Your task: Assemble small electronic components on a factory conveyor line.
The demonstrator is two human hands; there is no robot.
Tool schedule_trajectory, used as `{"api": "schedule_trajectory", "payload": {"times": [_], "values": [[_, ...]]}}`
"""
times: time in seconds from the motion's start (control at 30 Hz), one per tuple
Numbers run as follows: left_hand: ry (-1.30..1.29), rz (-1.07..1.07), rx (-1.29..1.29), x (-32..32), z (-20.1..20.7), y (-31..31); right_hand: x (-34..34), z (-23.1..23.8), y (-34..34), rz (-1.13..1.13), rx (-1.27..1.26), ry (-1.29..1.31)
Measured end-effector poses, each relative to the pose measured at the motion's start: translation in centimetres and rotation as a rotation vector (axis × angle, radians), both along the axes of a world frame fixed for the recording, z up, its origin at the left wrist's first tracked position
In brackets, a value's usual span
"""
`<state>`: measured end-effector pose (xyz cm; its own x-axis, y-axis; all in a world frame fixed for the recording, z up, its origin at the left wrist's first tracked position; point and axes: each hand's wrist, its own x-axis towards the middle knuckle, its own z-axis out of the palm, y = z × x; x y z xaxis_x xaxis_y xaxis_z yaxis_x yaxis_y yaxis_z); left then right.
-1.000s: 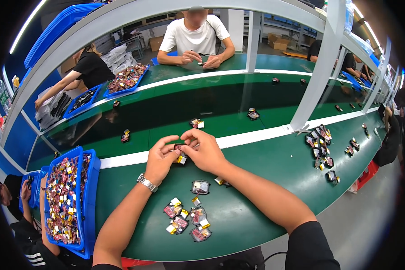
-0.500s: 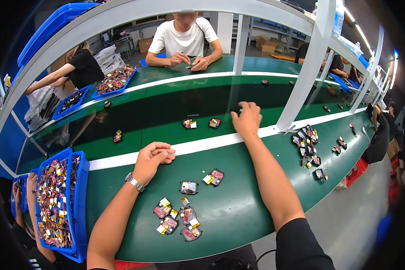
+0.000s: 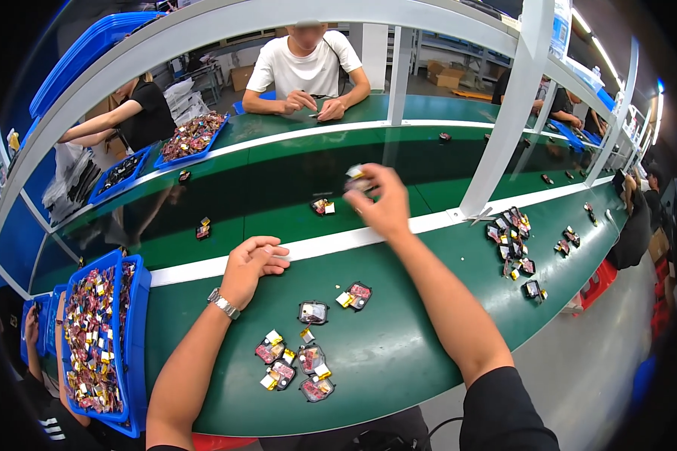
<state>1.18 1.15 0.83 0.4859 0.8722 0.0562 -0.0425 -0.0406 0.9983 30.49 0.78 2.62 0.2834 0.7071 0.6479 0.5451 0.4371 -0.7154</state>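
Note:
My right hand reaches over the dark green belt, its thumb and fingers closed on a small circuit-board assembly that is blurred by motion. Just left of it, another black-framed assembly with a white and yellow part lies on the belt. My left hand, loosely curled and with nothing in it, rests at the white rail. Between my forearms several assemblies lie on the green bench, among them one with a clear grey face and one with a red board.
A blue tray heaped with small parts stands at the left. A grey metal post rises at right, beside a pile of assemblies. Across the belt a person in a white shirt handles a small piece.
My right hand has moved left and now holds an assembly raised above the belt. Pieces on the belt have shifted slightly right. My left hand stays nearly in place.

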Motion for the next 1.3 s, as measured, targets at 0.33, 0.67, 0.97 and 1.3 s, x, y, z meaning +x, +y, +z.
{"api": "schedule_trajectory", "payload": {"times": [0.33, 0.67, 0.97, 1.3], "values": [[-0.089, -0.254, -0.181, -1.1, 0.7, 1.2, -8.6, 0.8, -3.2, 0.720, -0.074, -0.349], [-0.090, -0.159, -0.166, -0.7, 0.6, 1.0, 6.4, -3.3, 0.3, -0.261, -0.282, -0.233], [-0.086, -0.147, -0.160, -0.8, 0.6, 0.9, 5.5, -3.8, 0.4, -0.390, -0.365, -0.355], [-0.260, -0.091, -0.187, -1.2, 0.0, 0.8, 0.4, -1.9, 1.1, -0.308, -0.022, -0.462]]}}
